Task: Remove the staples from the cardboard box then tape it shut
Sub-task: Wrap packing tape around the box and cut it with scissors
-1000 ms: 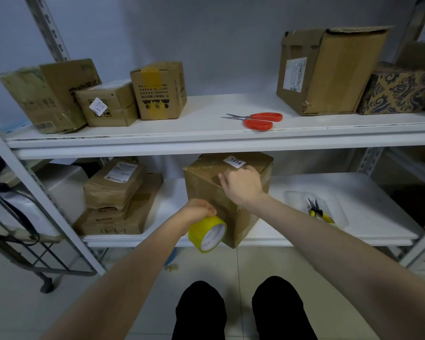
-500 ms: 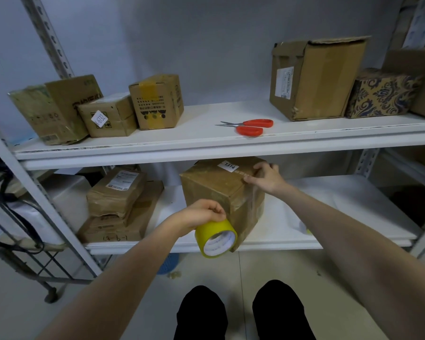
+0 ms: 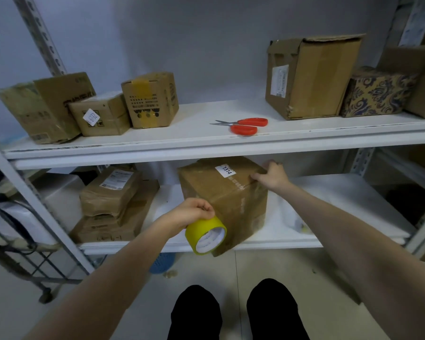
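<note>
**Right hand slides to the box's far top edge**

Since a second ago the right hand (image 3: 272,177) has left the middle of the box (image 3: 206,192) top and gone to its right-hand top edge, where the fingers now hook over the corner. The left hand (image 3: 194,213) stays low at the front, curled round the tape (image 3: 206,235).

The box is brown cardboard, creased and dull, with glossy clear strips across the top and down the side. It sits at the front edge of the lower shelf (image 3: 341,200), its near corner jutting past that edge. A white tag (image 3: 225,170) on top reads "1314". The tape is a yellow roll on a white core; the print on the core is too small to read.

Red-handled scissors (image 3: 243,125) lie near the front edge of the upper shelf (image 3: 201,138). Paper-wrapped parcels (image 3: 113,192) are stacked at the lower shelf's left end, their label unreadable. A small yellowish blur beside the right forearm cannot be made out, and no staples can be seen on the box.
</note>
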`<state>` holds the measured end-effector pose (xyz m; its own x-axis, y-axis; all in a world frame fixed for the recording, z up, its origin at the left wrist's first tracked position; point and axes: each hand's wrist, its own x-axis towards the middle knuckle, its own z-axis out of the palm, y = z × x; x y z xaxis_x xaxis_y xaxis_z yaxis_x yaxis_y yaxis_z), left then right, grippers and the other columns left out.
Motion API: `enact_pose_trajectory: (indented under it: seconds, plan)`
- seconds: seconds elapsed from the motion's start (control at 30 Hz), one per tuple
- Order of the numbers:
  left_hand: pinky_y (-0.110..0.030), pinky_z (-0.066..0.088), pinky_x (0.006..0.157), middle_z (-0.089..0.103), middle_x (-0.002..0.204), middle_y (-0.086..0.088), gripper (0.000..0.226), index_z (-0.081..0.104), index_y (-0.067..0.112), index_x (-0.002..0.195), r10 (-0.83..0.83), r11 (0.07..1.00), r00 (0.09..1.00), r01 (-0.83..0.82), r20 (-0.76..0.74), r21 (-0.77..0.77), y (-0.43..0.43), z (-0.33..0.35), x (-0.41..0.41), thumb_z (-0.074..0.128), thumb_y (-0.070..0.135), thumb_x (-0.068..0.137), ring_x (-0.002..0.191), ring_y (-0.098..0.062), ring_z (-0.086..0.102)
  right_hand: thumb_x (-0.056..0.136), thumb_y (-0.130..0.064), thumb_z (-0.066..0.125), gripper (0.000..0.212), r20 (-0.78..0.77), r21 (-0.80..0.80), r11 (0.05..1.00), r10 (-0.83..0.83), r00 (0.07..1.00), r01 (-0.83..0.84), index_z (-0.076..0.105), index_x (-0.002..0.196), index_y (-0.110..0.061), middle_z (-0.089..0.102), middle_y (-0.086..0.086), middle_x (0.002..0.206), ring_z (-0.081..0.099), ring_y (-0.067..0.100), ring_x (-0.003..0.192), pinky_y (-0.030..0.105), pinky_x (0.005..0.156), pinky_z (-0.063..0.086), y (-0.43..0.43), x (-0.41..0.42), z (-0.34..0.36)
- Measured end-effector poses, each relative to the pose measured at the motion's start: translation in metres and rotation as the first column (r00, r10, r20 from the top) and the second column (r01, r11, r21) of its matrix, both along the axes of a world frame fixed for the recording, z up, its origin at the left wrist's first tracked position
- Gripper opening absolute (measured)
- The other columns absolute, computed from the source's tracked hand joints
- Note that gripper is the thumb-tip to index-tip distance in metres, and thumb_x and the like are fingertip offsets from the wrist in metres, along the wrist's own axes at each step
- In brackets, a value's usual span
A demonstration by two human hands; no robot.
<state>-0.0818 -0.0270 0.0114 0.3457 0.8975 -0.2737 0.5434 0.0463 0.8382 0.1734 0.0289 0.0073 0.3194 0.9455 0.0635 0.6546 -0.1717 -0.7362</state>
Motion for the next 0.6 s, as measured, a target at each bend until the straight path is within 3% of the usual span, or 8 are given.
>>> enact_pose_trajectory:
  seconds: [0.13, 0.23, 0.3, 0.43, 0.53, 0.6]
  plan:
    - [-0.031, 0.044, 0.08, 0.061, 0.08, -0.002, 0.019, 0.065, 0.019, 0.069, 0.109, 0.993, 0.994, -0.11, 0.02, 0.04, 0.003, -0.004, -0.002, 0.066, 0.008, 0.084, 0.089, -0.019, 0.055, 0.092, -0.025, 0.056, 0.036, 0.127, 0.124, 0.988, -0.108, 0.986, 0.092, 0.05, 0.121, -0.005, 0.052, 0.013, 0.123, 0.055, 0.031, 0.11, 0.033, 0.088, 0.044, -0.024, -0.001, -0.012]
    - [-0.025, 0.038, 0.081, 0.057, 0.074, 0.001, 0.026, 0.06, 0.017, 0.065, 0.33, 0.936, 0.94, -0.337, 0.08, 0.102, 0.005, -0.005, -0.005, 0.061, 0.0, 0.086, 0.092, -0.018, 0.052, 0.092, -0.02, 0.055, 0.029, 0.054, 0.184, 0.98, -0.084, 0.995, 0.073, 0.055, 0.118, -0.005, 0.062, 0.011, 0.116, 0.059, 0.029, 0.106, 0.036, 0.089, 0.048, -0.037, 0.0, -0.017]
    - [-0.024, 0.037, 0.081, 0.056, 0.073, 0.001, 0.028, 0.059, 0.016, 0.065, 0.377, 0.918, 0.921, -0.385, 0.095, 0.093, 0.005, -0.005, -0.006, 0.06, -0.001, 0.086, 0.091, -0.019, 0.05, 0.09, -0.02, 0.057, 0.025, -0.004, 0.201, 0.98, -0.009, 1.0, 0.01, 0.06, 0.112, -0.008, 0.067, 0.007, 0.106, 0.063, 0.024, 0.098, 0.038, 0.087, 0.053, -0.046, -0.002, -0.02]
    - [-0.027, 0.041, 0.082, 0.058, 0.078, -0.003, 0.021, 0.062, 0.016, 0.07, 0.308, 0.95, 0.949, -0.31, 0.061, 0.019, 0.0, -0.004, -0.007, 0.063, 0.003, 0.086, 0.091, -0.019, 0.052, 0.083, -0.016, 0.06, 0.007, -0.002, 0.283, 0.952, 0.118, 0.993, -0.113, 0.063, 0.089, -0.018, 0.067, 0.0, 0.078, 0.064, 0.017, 0.072, 0.041, 0.072, 0.056, -0.06, -0.009, -0.022]
    - [-0.029, 0.043, 0.083, 0.06, 0.086, -0.003, 0.016, 0.063, 0.018, 0.074, 0.196, 0.981, 0.981, -0.196, 0.01, -0.004, -0.004, -0.006, -0.005, 0.063, 0.009, 0.087, 0.092, -0.019, 0.053, 0.081, -0.017, 0.062, 0.015, 0.202, 0.361, 0.913, 0.124, 0.972, -0.191, 0.065, 0.096, -0.019, 0.06, -0.005, 0.092, 0.056, 0.011, 0.086, 0.033, 0.073, 0.05, -0.064, -0.012, -0.022]
    - [-0.027, 0.044, 0.08, 0.06, 0.085, -0.001, 0.017, 0.063, 0.02, 0.074, 0.134, 0.991, 0.991, -0.134, -0.023, 0.0, -0.006, -0.006, -0.002, 0.063, 0.01, 0.088, 0.09, -0.017, 0.053, 0.082, -0.02, 0.059, 0.021, 0.376, 0.371, 0.859, 0.209, 0.903, -0.353, 0.066, 0.102, -0.018, 0.057, -0.002, 0.106, 0.052, 0.015, 0.1, 0.032, 0.081, 0.046, -0.063, -0.011, -0.023]
